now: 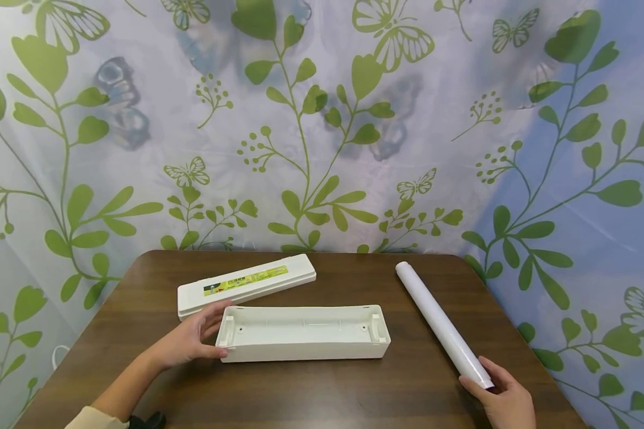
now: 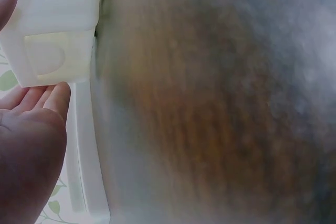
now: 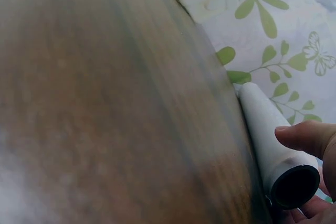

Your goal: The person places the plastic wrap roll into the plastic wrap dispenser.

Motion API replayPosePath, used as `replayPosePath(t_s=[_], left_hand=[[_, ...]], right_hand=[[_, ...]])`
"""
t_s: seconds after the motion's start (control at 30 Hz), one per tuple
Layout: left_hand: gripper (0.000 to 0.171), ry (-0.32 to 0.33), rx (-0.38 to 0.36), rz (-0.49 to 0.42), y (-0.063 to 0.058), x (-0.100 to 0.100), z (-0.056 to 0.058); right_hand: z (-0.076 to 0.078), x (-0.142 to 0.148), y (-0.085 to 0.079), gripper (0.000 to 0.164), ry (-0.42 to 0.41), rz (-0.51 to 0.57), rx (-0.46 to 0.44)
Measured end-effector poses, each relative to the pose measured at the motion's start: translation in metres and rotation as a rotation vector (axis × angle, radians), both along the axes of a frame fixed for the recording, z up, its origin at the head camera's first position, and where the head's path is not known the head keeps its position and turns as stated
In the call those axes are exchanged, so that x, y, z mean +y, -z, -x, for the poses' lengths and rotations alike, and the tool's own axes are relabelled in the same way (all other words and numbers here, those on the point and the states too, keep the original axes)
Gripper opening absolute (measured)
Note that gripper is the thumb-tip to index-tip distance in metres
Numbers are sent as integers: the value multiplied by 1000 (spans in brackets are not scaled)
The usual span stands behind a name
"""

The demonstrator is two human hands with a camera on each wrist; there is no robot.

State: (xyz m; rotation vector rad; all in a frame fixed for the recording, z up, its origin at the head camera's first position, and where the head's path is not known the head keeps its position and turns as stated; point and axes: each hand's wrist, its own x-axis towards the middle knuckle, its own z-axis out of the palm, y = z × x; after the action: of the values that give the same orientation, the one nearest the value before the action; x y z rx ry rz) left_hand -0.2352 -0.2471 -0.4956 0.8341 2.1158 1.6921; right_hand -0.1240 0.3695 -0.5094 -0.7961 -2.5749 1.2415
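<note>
Left hand (image 1: pixel 195 336) spans the left end of the white box (image 1: pixel 306 353): thumb at the front corner, fingers at the back one. Right hand (image 1: pixel 507 396) grips the near end of the roll (image 1: pixel 442 325). So both our hands are occupied. Box sits mid-counter (image 1: pixel 322 393), inside facing up; roll slants to its right, well apart. Lid (image 1: pixel 259 286) lies just behind the box, label (image 1: pixel 247 280) up.

Doing this well: we'd hold the box at its corners just enough to stop it skidding; its walls look thin and may flex if squeezed. An end-only grip on something this long probably lets the far end swing, so any lift calls for support nearer the middle. We'd also go easy with the fingertips, as the glossy surface could crease.

View differences: only the right wrist view gives us the dark hollow core (image 3: pixel 295 187) face-on, with the thumb (image 3: pixel 302 137) over the roll. Only the left wrist view shows the recessed panel (image 2: pixel 47 53) on the box's end. For the inner end fittings (image 1: pixel 378 328) and the label, we need the head view. Whether the roll's near end touches the counter, we can't tell.
</note>
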Motion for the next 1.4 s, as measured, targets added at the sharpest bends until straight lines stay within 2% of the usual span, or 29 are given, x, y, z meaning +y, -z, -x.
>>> replayPosePath(t_s=[0.37, 0.9, 1.07, 1.27, 1.4], left_hand=[[98, -3, -3, 0, -2, -2, 2], [95, 6, 10, -15, 1, -4, 1], [96, 11, 8, -4, 1, -4, 2], [96, 19, 4, 10, 1, -3, 3], [97, 11, 4, 25, -1, -2, 3]], right_hand=[[5, 3, -1, 90, -51, -112, -18], [6, -4, -3, 82, 38, -108, 17], [5, -6, -3, 79, 98, -75, 40], [6, -6, -1, 84, 133, -30, 38], [7, -5, 1, 84, 173, 19, 70]])
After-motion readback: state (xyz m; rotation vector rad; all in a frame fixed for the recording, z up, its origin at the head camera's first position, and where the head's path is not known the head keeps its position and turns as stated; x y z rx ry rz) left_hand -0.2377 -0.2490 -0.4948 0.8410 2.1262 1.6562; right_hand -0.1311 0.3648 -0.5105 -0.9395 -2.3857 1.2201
